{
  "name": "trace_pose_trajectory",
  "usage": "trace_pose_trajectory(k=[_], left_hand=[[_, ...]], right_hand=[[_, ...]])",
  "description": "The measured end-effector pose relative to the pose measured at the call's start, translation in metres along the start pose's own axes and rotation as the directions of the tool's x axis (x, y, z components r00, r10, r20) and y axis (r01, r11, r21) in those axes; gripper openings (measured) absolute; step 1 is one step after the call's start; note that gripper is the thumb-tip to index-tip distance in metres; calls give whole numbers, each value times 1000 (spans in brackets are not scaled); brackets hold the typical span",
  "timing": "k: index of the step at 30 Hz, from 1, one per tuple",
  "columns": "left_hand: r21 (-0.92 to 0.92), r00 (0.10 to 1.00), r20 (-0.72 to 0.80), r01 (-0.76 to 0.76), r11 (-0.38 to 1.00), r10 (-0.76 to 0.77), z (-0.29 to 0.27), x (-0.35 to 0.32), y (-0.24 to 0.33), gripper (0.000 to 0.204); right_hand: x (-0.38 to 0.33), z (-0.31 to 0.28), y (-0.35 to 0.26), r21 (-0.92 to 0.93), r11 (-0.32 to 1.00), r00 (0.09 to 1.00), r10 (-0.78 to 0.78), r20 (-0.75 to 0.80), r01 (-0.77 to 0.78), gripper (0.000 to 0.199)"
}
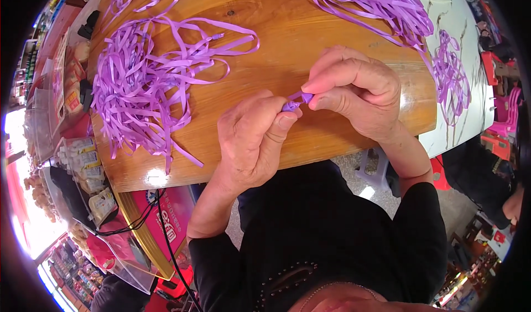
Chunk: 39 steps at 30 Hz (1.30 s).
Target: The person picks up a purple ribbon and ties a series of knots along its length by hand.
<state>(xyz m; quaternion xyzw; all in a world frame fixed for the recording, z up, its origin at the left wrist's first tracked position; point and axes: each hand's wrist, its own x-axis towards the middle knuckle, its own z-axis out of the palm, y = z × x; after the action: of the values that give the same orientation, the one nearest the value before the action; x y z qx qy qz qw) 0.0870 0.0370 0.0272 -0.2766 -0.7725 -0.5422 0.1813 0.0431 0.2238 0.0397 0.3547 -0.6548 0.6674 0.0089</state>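
Note:
Close together over the wooden table [260,46], both my hands pinch one short piece of purple ribbon [300,97]. My left hand [251,135] is closed with thumb and forefinger on its bunched or knotted end. The other end sits between the thumb and forefinger of my right hand [354,91]. Part of the ribbon is hidden inside my fingers. To the left of my left hand lies a tangled heap of purple ribbons [141,85], with loops reaching toward the middle. A second heap of purple ribbons [381,8] lies beyond my right hand.
A smaller ribbon bunch [451,80] lies on the white marbled table [462,30] at right. Packaged goods [86,163] stand on a shelf at left, beside black cables [133,226]. A plastic stool [373,168] is under the table edge. Another person [481,174] is at far right.

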Motion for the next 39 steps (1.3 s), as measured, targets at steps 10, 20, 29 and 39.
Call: trace_pose_trajectory(k=[10,20,29,39], left_hand=[[-64,1000,24,15,998,-13,3,0,-4,9],[-32,992,34,121,992,-120,-2,-5,3,14],[-30,995,43,90,995,-89,-1,-7,-4,13],[-85,997,54,64,994,-59,1,-8,-11,13]], right_hand=[[-1,-1,2,-48,999,1000,12,3,-12,16],[1,-1,4,-93,996,999,1,41,3,17],[2,-1,5,-120,992,998,-28,48,33,19],[4,-1,7,-205,974,993,-79,89,96,19]])
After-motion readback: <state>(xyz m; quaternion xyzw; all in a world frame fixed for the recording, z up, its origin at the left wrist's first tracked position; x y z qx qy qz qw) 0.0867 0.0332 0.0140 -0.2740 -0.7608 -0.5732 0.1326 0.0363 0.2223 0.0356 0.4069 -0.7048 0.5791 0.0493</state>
